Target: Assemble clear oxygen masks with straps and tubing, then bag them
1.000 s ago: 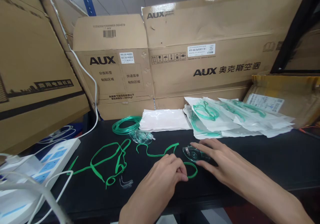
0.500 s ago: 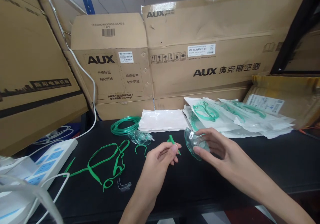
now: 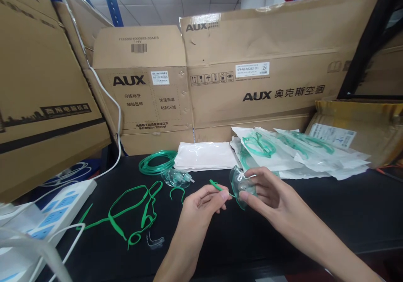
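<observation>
Head: 1 strap LH, 1 mask RH

Held O2 mask was seen as clear glossy plastic, held strap as matt, coiled tubing as shiny plastic, AUX A/C ctn as matt cardbd.

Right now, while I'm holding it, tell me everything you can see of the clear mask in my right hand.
The clear mask looks like thin, see-through plastic with a greenish rim and a small pale strip near its top. It is tilted, its rim towards the left hand. Your right hand grips it by thumb and fingers, hiding part. A green strap reaches its edge; whether they touch is unclear.
</observation>
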`<state>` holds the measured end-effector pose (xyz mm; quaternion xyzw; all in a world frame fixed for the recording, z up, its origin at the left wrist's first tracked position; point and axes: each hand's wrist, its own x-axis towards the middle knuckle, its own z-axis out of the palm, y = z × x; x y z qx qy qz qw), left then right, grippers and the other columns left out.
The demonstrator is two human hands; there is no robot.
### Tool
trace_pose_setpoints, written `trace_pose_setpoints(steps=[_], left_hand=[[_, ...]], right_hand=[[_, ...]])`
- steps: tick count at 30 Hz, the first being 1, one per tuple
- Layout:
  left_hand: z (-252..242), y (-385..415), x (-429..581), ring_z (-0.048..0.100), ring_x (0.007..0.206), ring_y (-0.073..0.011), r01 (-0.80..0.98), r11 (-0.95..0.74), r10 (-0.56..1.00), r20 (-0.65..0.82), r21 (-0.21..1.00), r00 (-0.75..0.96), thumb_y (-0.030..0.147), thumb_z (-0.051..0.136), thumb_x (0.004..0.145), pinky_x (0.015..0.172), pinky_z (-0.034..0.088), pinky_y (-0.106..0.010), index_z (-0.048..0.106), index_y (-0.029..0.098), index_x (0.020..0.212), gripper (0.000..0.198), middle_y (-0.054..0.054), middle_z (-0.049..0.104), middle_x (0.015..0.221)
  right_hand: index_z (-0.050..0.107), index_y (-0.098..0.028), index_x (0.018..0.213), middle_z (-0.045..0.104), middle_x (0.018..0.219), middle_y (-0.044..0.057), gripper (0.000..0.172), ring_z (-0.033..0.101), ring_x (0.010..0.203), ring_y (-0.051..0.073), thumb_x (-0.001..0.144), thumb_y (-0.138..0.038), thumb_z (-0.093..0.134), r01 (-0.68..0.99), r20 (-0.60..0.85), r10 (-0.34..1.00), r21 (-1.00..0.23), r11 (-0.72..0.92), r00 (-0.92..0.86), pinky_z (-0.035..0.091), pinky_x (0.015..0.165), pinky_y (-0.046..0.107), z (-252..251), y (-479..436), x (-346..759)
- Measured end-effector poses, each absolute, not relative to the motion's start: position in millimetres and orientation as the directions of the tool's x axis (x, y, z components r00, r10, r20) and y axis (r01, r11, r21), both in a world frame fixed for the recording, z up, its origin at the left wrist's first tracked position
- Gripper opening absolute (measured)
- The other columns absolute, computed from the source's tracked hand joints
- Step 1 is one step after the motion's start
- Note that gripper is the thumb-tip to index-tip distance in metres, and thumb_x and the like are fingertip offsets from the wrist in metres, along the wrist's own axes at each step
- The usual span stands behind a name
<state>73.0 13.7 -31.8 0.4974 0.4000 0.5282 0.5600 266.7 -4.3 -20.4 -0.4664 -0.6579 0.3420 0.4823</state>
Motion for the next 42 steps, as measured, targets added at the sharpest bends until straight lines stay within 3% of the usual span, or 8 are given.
trace_pose_setpoints(steps=[6, 15, 24, 27, 32, 36, 39, 42], left_hand=[[-35.5, 18.8, 72.8, 0.057, 0.067, -0.0128, -0.218, -0.078, 0.988, 0.104, 0.973, 0.111, 0.044, 0.084, 0.073, 0.063, 0.041, -0.023, 0.080, 0.016, 0.083, 0.029, -0.005, 0.073, 0.078], [-28.3, 7.9, 78.9, 0.057, 0.068, -0.0108, -0.228, -0.080, 0.997, 0.081, 0.970, -0.005, 0.036, 0.088, 0.070, 0.064, 0.045, -0.022, 0.078, 0.016, 0.077, 0.024, -0.004, 0.073, 0.089], [-33.8, 11.3, 77.5, 0.063, 0.070, -0.0128, -0.220, -0.059, 0.998, 0.061, 0.974, 0.002, 0.039, 0.088, 0.070, 0.064, 0.046, -0.021, 0.078, 0.017, 0.083, 0.028, -0.002, 0.071, 0.071], [-33.4, 10.5, 77.9, 0.065, 0.073, -0.0142, -0.233, -0.074, 0.996, 0.083, 0.970, 0.026, 0.038, 0.089, 0.069, 0.067, 0.049, -0.022, 0.078, 0.017, 0.081, 0.026, -0.003, 0.074, 0.078], [-33.6, 10.6, 77.2, 0.069, 0.082, -0.0176, -0.236, -0.103, 0.989, 0.125, 0.966, 0.078, 0.038, 0.088, 0.070, 0.069, 0.049, -0.023, 0.080, 0.017, 0.079, 0.024, -0.007, 0.079, 0.091], [-36.7, 11.5, 75.8, 0.069, 0.080, -0.0168, -0.213, -0.066, 0.988, 0.094, 0.975, 0.123, 0.040, 0.086, 0.075, 0.063, 0.046, -0.021, 0.079, 0.018, 0.087, 0.026, -0.007, 0.080, 0.086], [-37.3, 11.0, 75.8, 0.068, 0.079, -0.0160, -0.192, -0.071, 0.986, 0.098, 0.979, 0.133, 0.039, 0.084, 0.078, 0.063, 0.045, -0.020, 0.079, 0.018, 0.089, 0.024, -0.006, 0.079, 0.082], [-36.4, 9.8, 76.0, 0.068, 0.080, -0.0150, -0.156, -0.068, 0.989, 0.087, 0.985, 0.117, 0.037, 0.084, 0.079, 0.066, 0.046, -0.020, 0.078, 0.018, 0.088, 0.022, -0.005, 0.079, 0.083]], right_hand=[[0.052, -0.027, 0.117, 0.062, 0.110, 0.003, 0.037, 0.068, 0.098, 0.019, 0.091, -0.047, 0.070, 0.235, 0.320, 0.940, -0.911, 0.339, -0.115, 0.061, 0.083, 0.028, -22.7, -2.0, 263.4], [0.053, -0.028, 0.114, 0.060, 0.114, 0.003, 0.039, 0.067, 0.098, 0.017, 0.088, -0.048, 0.075, 0.182, 0.328, 0.942, -0.924, 0.335, -0.067, 0.061, 0.083, 0.024, -22.3, -3.0, 256.0], [0.053, -0.027, 0.112, 0.058, 0.115, 0.003, 0.039, 0.066, 0.094, 0.016, 0.087, -0.047, 0.076, 0.143, 0.334, 0.941, -0.930, 0.339, -0.062, 0.061, 0.080, 0.023, -23.4, -3.7, 256.0], [0.053, -0.027, 0.110, 0.058, 0.114, 0.003, 0.041, 0.066, 0.093, 0.015, 0.085, -0.047, 0.078, 0.136, 0.337, 0.941, -0.931, 0.338, -0.030, 0.061, 0.077, 0.022, -23.6, -2.0, 256.1], [0.053, -0.027, 0.107, 0.064, 0.096, -0.002, 0.042, 0.067, 0.085, 0.012, 0.082, -0.042, 0.083, 0.069, 0.313, 0.947, -0.946, 0.317, -0.065, 0.058, 0.073, 0.018, -21.2, 0.7, 256.4], [0.049, -0.029, 0.109, 0.067, 0.082, -0.005, 0.043, 0.069, 0.081, 0.014, 0.083, -0.037, 0.083, 0.056, 0.305, 0.948, -0.949, 0.311, -0.093, 0.058, 0.072, 0.020, -21.2, -1.6, 254.8], [0.050, -0.030, 0.111, 0.070, 0.105, 0.000, 0.037, 0.072, 0.094, 0.017, 0.087, -0.036, 0.078, 0.114, 0.354, 0.932, -0.925, 0.361, -0.077, 0.060, 0.081, 0.025, -23.6, -3.7, 253.2], [0.056, -0.032, 0.115, 0.061, 0.132, 0.003, 0.028, 0.067, 0.112, 0.021, 0.092, -0.036, 0.072, 0.282, 0.481, 0.876, -0.835, 0.473, -0.048, 0.059, 0.091, 0.030, -25.3, -4.8, 252.7]])
